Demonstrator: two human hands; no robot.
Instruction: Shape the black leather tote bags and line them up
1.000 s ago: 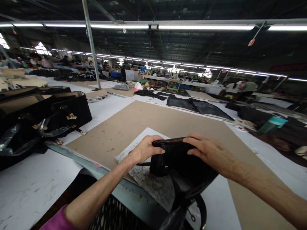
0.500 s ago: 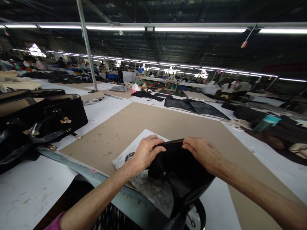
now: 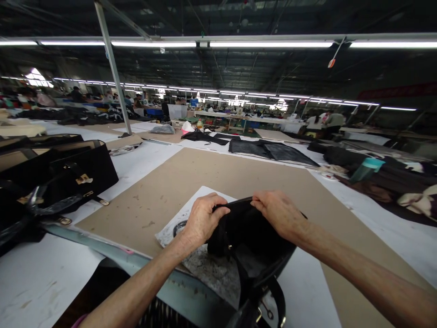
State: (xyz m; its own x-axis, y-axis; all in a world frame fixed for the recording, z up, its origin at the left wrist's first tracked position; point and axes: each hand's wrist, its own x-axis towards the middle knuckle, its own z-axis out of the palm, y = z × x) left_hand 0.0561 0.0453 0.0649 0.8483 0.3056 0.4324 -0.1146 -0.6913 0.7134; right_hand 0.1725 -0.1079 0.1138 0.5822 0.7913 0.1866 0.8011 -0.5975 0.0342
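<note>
Handbag mouth upward, axis left-right

Black handbag on mottled grey-white paper over a tan board

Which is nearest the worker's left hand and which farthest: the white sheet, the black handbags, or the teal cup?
1. White sheet: right under the left hand.
2. Black handbags: off to the left on the table.
3. Teal cup: far right, beyond the right hand.
</note>
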